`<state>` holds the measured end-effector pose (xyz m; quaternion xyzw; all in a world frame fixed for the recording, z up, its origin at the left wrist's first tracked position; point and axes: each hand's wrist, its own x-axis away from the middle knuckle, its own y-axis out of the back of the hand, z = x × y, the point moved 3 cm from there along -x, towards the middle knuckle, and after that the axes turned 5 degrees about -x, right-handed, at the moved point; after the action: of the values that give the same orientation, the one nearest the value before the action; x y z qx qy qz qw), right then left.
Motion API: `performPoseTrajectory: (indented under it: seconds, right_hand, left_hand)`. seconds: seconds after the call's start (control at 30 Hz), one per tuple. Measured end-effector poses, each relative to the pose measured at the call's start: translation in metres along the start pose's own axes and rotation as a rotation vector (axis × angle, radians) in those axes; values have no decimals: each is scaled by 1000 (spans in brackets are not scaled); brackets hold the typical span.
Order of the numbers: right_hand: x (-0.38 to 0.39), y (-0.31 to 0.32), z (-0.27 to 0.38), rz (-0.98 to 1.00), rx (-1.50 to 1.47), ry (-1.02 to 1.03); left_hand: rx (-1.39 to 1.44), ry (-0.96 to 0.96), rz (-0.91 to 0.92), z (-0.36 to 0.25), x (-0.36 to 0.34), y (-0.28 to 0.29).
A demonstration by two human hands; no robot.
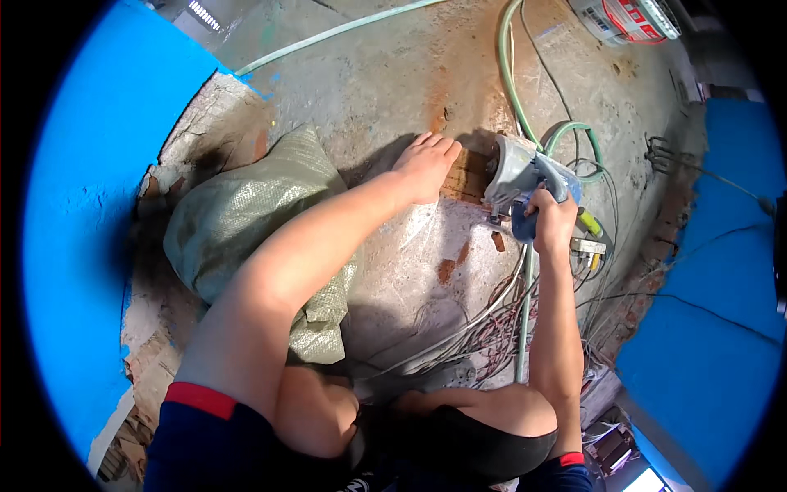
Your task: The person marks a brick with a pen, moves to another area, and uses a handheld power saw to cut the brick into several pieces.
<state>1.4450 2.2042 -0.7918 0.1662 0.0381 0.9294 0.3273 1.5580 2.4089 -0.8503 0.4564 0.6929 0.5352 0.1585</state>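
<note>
My left hand point(428, 168) rests with its fingers stretched across the left end of a brown wooden board point(469, 176) lying on the concrete floor. At the board's right end sits a grey and blue power tool, apparently a saw point(512, 168); its cutting part is hidden. My right hand point(553, 217) is closed on the tool's dark handle. A yellow-green object point(589, 223) and a pale power strip point(588, 247) lie just right of that hand. Beside my left arm slumps a large woven olive-grey sack point(246, 213).
A pale green hose point(507, 74) loops past the tool. Tangled cables point(484, 328) run near my knees. A white-and-red bucket point(623, 18) stands at the upper right. Blue walls with broken bases flank me point(78, 205). A metal pronged object point(660, 156) lies at the right.
</note>
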Motion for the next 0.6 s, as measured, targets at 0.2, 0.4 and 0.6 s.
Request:
performPoseTrajectory:
  seconds: [0.2,0.4,0.6]
  right_hand:
    - [25,29,23,-37,-156,86]
    - [71,70,53,-90,-312,86]
    - [111,103,35,-158,-356,0]
  left_hand:
    - [-26,-26,-94,-3,-9,-11]
    - [-107,48,-56,-16,0,1]
    - [53,381,108,-82,62,-36]
